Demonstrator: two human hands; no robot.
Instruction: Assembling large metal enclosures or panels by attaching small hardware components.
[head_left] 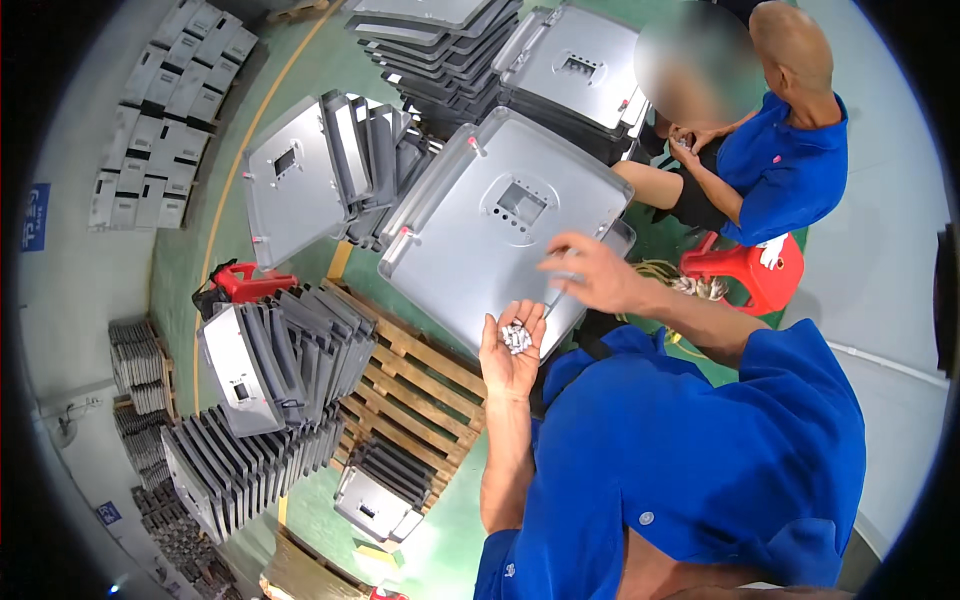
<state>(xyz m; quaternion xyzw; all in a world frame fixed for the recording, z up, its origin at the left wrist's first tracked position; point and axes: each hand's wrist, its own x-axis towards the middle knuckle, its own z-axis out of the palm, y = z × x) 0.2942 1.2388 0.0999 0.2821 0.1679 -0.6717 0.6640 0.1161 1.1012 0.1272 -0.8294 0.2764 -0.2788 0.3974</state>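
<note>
My left hand (pixel 508 368) is turned palm up, cupping a small heap of short white-and-silver cylindrical pieces (pixel 516 338). Above and to its right hovers my right hand (pixel 598 280), fingers apart and slightly blurred, with nothing visible in them. Both are over the near part of a large grey metal panel (pixel 455 270) with rounded corners, which lies on top of a stack. Near its middle is a square opening (pixel 521 203) ringed by small holes. Small red-and-white pieces (pixel 406 233) stick up at its left-hand corners.
A co-worker in a blue shirt (pixel 790 170) sits at the right, hands together, near a red stool (pixel 745 272). More panels (pixel 300 180) lean at the left, others (pixel 570 65) are stacked behind. A wooden pallet (pixel 415 385) and upright panel rows (pixel 250 470) lie lower left.
</note>
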